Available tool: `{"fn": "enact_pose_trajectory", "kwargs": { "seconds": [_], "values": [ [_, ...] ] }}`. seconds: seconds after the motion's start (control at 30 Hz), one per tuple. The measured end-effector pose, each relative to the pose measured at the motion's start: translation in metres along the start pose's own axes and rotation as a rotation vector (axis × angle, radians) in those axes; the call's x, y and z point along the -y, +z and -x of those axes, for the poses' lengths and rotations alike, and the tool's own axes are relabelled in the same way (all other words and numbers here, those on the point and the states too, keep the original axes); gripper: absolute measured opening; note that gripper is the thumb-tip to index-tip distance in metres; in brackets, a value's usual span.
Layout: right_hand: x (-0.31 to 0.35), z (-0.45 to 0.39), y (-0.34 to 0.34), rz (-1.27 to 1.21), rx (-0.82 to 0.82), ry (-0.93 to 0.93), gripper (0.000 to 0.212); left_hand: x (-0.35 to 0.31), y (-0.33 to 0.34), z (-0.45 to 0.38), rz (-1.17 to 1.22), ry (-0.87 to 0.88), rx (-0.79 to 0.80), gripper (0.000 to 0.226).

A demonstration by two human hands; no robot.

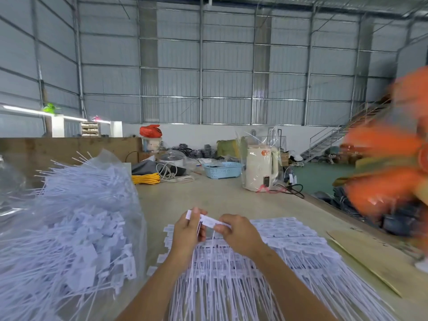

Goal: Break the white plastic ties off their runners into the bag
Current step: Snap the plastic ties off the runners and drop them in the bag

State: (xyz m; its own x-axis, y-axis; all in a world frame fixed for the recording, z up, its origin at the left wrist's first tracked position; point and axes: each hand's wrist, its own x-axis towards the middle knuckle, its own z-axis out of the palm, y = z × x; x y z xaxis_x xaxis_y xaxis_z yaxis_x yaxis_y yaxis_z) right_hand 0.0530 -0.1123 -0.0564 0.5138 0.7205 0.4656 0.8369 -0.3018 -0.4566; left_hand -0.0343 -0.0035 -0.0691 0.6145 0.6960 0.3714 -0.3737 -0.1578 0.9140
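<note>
On the worktop (208, 200), the clear bag (69, 228) at near left bulges with loose ties, while the sheet of ties on runners (266, 262) lies near centre. Above it the left hand (188, 230) and right hand (239, 235) pinch one white strip (209, 220), seemingly mid-snap; next likely comes a twist, then a drop leftward into the bag.

left hand (188, 230): raised, fingers pinching | right hand (238, 235): raised, fingers pinching

- The big clear plastic bag (69, 228) full of white ties blocks the left side.
- The flat pile of white tie sheets (278, 262) covers the near table.
- Bare tan table (208, 193) lies open ahead.
- The cream kettle (260, 169) and blue basket (222, 169) stand far back.
</note>
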Motion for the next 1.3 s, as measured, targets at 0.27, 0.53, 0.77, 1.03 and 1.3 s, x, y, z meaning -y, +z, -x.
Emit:
{"fn": "enact_pose_trajectory", "kwargs": {
  "seconds": [0.27,0.53,0.77,1.03,1.3],
  "values": [
    [-0.001,0.001,-0.001,-0.032,-0.077,0.029,0.017,-0.004,0.001,0.001,0.008,-0.096,0.029,0.031],
    [-0.022,0.004,0.0,0.303,-0.196,-0.125,0.032,0.001,0.0,-0.003,-0.389,-0.118,0.091,0.043],
    [-0.021,0.003,-0.003,0.082,-0.165,-0.107,0.025,-0.008,-0.009,-0.005,-0.165,-0.391,0.273,0.042],
    [-0.036,0.006,-0.029,-0.313,-0.294,0.095,0.015,-0.008,-0.018,-0.013,0.174,-0.262,0.177,0.036],
    [-0.026,0.006,-0.024,-0.164,-0.199,0.075,0.019,-0.013,0.0,0.0,0.063,-0.126,0.046,0.03]
  ]
}}
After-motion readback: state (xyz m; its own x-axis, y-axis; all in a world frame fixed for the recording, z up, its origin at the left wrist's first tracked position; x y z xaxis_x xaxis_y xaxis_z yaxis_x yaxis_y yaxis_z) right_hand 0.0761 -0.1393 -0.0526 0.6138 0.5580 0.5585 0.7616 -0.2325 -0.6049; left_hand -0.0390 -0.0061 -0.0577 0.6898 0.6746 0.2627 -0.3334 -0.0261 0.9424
